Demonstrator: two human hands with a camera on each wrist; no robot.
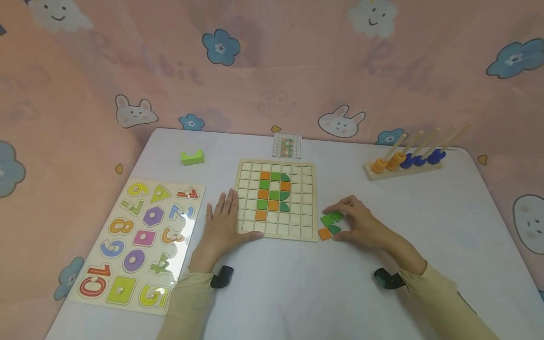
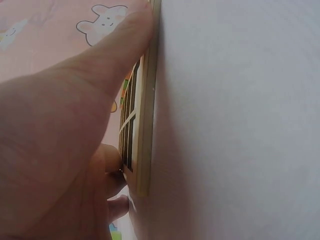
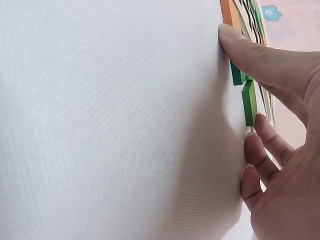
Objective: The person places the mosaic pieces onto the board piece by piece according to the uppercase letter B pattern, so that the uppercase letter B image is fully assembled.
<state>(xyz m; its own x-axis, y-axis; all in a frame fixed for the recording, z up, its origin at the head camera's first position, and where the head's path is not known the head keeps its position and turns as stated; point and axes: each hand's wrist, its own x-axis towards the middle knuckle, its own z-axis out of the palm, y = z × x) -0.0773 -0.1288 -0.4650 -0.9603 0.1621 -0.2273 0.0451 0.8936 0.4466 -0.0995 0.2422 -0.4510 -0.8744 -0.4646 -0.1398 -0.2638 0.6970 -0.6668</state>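
Note:
A wooden grid board lies mid-table, with orange, green and rounded dark green tiles forming an R-like pattern. Against its left side and lower left corner rests my left hand, fingers extended and thumb along the near edge. The left wrist view shows the board's edge beside the thumb. Right of the board, my right hand spans a small group of loose tiles: two green squares, a rounded dark green piece and an orange square. Its thumb touches the group; a gap separates thumb and fingers.
A pattern card lies behind the board. At the left is a number-and-shape puzzle board, with a light green notched block beyond it. A peg stand with orange and blue beads stands at the back right.

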